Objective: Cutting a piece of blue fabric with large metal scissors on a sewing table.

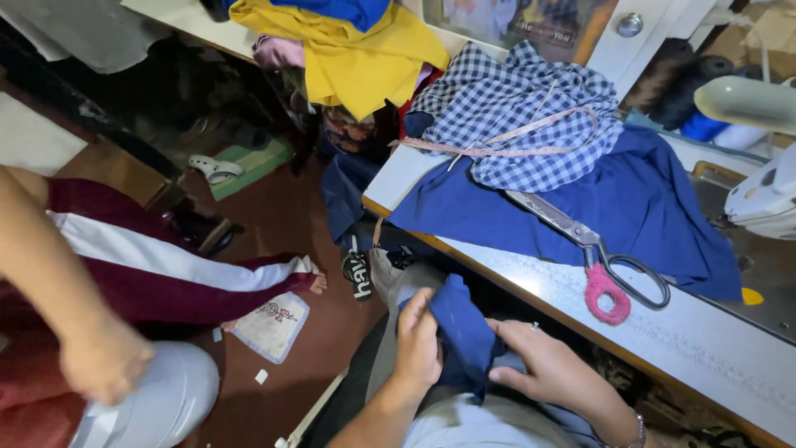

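Observation:
My left hand (417, 347) and my right hand (543, 365) both grip a small piece of dark blue cloth (461, 332) in my lap, just below the table's front edge. The left hand pinches its upper left side; the right hand's fingers press its right fold. On the table above lies a larger blue cloth (638, 207) with big scissors (593, 249), one handle wrapped in pink, resting on it. A blue-and-white checked cloth (522, 116) with a pink measuring tape (506, 143) lies further back.
Another person sits at the left in maroon trousers with a white stripe (166, 270), an arm (75, 332) near a pale round container (157, 402). Yellow cloth (365, 58) hangs at the top. A white sewing machine (767, 195) stands at the right. Sandals (214, 170) lie on the floor.

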